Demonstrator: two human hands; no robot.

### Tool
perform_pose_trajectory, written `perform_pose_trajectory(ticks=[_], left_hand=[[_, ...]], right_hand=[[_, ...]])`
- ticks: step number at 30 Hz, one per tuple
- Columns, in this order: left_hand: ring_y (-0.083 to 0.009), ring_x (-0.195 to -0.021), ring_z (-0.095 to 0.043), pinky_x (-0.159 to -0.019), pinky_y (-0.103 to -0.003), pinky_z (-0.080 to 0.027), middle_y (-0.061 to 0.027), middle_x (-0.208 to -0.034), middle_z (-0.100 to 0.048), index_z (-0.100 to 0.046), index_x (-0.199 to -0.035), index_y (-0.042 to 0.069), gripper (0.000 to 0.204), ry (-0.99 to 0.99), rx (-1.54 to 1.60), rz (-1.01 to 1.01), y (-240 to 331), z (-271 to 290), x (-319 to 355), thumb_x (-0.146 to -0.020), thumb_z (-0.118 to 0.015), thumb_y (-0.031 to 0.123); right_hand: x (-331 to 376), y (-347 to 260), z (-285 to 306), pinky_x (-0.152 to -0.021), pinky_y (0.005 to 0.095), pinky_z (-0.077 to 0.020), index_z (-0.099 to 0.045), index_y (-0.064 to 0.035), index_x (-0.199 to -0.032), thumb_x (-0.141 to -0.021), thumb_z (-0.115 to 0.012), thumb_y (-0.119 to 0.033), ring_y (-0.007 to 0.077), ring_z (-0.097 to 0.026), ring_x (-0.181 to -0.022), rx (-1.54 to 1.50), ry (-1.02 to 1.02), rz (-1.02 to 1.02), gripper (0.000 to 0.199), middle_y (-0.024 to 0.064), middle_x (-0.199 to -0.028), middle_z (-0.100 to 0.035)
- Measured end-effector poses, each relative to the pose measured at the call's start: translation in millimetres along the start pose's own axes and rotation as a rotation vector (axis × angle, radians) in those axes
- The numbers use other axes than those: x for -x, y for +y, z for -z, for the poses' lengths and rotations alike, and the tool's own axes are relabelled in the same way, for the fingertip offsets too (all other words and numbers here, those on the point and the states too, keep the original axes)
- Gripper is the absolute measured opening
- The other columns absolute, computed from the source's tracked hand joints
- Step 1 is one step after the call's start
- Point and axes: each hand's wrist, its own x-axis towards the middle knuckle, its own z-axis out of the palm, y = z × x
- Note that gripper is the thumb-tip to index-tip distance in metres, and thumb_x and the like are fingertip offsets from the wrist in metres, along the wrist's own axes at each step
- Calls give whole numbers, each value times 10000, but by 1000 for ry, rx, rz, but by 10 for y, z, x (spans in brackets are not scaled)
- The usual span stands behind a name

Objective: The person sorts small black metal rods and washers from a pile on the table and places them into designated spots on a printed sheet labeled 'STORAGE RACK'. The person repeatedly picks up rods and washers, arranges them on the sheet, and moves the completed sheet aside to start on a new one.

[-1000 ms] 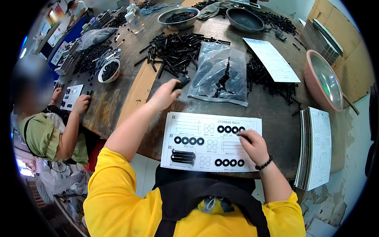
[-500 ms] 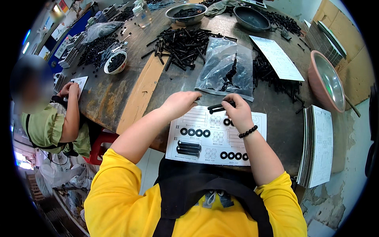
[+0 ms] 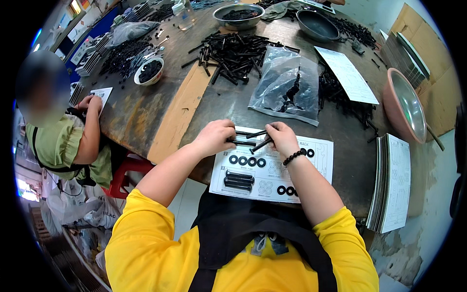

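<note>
My left hand (image 3: 215, 137) is closed with black bolts (image 3: 243, 143) at its fingertips, over the upper left part of a printed paper sheet (image 3: 316, 177). My right hand (image 3: 283, 139), with a black bead bracelet on the wrist, pinches further black bolts (image 3: 261, 145) pointing left toward the left hand's bolts. Below the hands, a row of black washers (image 3: 247, 161) lies on the sheet, with a stack of black bolts (image 3: 238, 180) beneath it. More washers (image 3: 286, 190) lie at the lower right, partly covered by my right forearm. Fingers hide the bolt ends.
Beyond the sheet lie a clear plastic bag (image 3: 284, 87) and a heap of black bolts (image 3: 231, 57). A stack of printed cards (image 3: 394, 182) and a pink basin (image 3: 403, 104) stand at right. A person in green (image 3: 80, 146) works at left.
My left hand has come down and left onto the sheet's upper part, now with bolts at its fingers. My right hand has moved slightly left and down, its bolts over the sheet.
</note>
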Motion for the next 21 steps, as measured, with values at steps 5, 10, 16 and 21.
perform_pose_trajectory(ticks=[5, 10, 16, 21], left_hand=[[-291, -891, -553, -772, -351, -466, -105, -1048, -523, -509, -1134, 67, 521, 99, 217, 62, 23, -131, 19, -665, -724, 142], [-290, -934, -551, -807, -358, -461, -118, -1043, -529, -564, -1083, 51, 431, 62, 99, 21, 74, -147, -29, -684, -708, 129], [-294, -935, -550, -809, -343, -461, -120, -1037, -540, -591, -1036, 42, 357, 13, 256, 12, -67, -100, -42, -700, -687, 114], [-286, -992, -536, -845, -363, -437, -124, -1089, -532, -582, -1062, 51, 372, -10, 220, 79, -27, -38, -5, -712, -674, 135]], right_hand=[[117, -108, -119, -393, 212, -356, -407, 34, -1263, -851, -570, -210, 75, -462, -457, 160, -235, -111, 506, 41, -652, -572], [235, -342, -66, -533, 297, -445, -469, -2, -1198, -790, -627, -172, 170, -565, -592, 459, -70, 367, 469, 83, -683, -591], [407, -167, -528, -671, 378, -501, -532, -56, -885, -745, -565, -109, 300, -591, -806, 1291, -100, 758, 154, 133, -850, -571], [315, 37, -523, -703, 361, -482, -541, -68, -837, -759, -515, -89, 271, -548, -846, 1118, -108, 887, 84, 96, -824, -535]])
